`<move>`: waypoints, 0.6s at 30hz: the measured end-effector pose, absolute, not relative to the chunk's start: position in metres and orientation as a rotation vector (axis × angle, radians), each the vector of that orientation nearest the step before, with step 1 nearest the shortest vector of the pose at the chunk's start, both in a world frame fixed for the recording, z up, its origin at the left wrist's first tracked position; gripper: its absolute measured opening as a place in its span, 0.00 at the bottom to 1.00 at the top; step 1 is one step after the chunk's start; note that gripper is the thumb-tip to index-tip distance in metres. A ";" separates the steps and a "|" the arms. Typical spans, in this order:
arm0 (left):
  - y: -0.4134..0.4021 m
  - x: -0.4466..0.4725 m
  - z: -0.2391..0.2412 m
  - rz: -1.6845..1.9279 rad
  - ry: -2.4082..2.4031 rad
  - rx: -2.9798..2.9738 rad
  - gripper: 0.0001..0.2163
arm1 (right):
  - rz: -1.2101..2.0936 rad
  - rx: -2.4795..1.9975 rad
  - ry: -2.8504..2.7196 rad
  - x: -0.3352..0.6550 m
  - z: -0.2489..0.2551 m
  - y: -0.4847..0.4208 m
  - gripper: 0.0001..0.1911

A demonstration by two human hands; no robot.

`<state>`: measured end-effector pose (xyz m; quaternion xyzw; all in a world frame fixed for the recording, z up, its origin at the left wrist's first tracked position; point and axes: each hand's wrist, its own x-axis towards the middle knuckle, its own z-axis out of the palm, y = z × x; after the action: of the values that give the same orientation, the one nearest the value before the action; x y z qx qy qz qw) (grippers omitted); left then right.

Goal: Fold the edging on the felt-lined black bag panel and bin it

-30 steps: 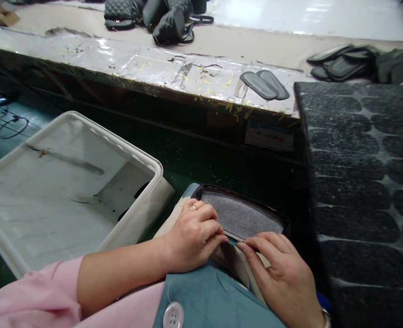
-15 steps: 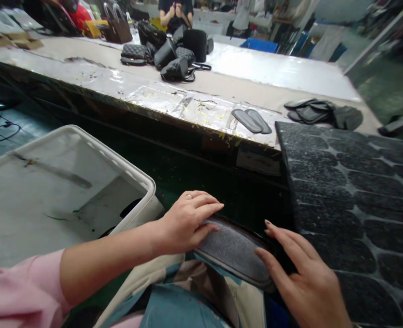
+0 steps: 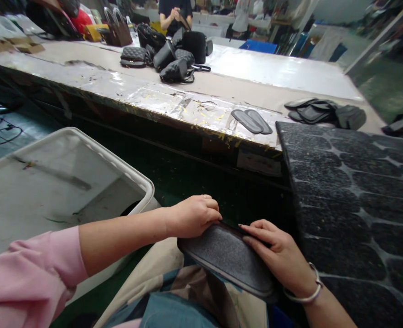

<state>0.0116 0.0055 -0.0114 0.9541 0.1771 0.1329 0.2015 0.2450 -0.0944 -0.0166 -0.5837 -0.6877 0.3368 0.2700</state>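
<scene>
A long grey pad (image 3: 222, 262) with rounded ends and a fuzzy, felt-like face lies across the person's lap, tilted, with a smooth dark border running round it. The left hand (image 3: 199, 216) is curled into a loose fist at the far edge, its thumb and fingers closed on the border. The right hand (image 3: 276, 250) has its fingers stretched nearly straight and close together, thumb tip just below them, pinching that same edge farther along. A smooth, pale bracelet (image 3: 307, 298) circles the right wrist; a soft pink sleeve (image 3: 47, 264) bunches on the left arm. Beneath the pad spreads creased teal cloth (image 3: 177, 312).

To the left stands a white bin (image 3: 143, 200) with a thick, rounded rim and scuffed walls. To the right is a black board (image 3: 328, 196), grainy and marked with whitish lines between rounded blocks. On the worn, shiny-edged table (image 3: 252, 89) beyond, two flat oval pieces (image 3: 247, 122) overlap near a quilted black bag (image 3: 135, 55) and other dark bags.
</scene>
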 end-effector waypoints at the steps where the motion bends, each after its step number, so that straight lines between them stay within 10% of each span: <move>1: 0.004 0.012 -0.012 0.387 0.486 2.694 0.09 | 0.906 -1.566 -1.849 0.245 -0.017 -0.094 0.11; 18: 0.006 0.014 -0.011 0.274 0.542 2.419 0.15 | 0.916 -1.574 -1.982 0.252 -0.016 -0.094 0.21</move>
<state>0.0139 0.0060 -0.0110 0.9195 0.2061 0.1042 0.3180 0.2523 -0.0938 -0.0161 -0.5700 -0.7178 0.3318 0.2229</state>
